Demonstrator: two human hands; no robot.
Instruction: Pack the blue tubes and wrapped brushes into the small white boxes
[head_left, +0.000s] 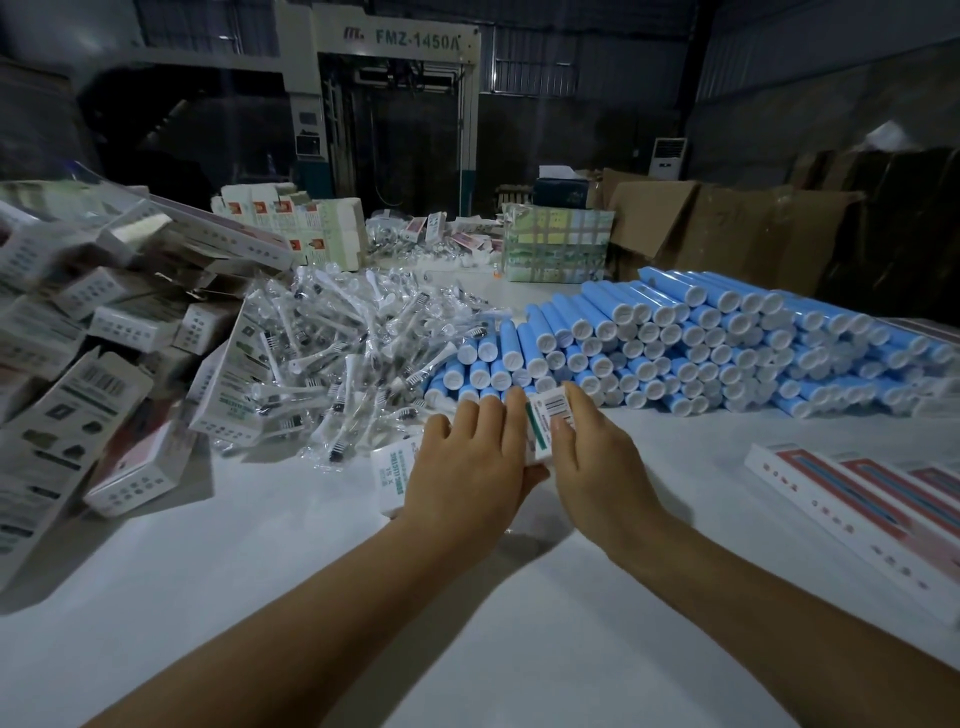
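A small white box (551, 415) with a barcode and a green stripe is held between both hands at the table's centre. My left hand (467, 467) covers its left side, and my right hand (597, 462) grips its right edge. A second white box (393, 475) with green print lies under my left hand. Just beyond the hands lies a big stack of blue tubes (701, 338) with white caps. Left of the tubes is a heap of brushes (353, 343) in clear wrappers.
Several empty white boxes (104, 332) are heaped on the left. Long white and red flat boxes (872, 499) lie at the right edge. Brown cartons (727, 223) and more packages stand at the back of the white table (363, 597).
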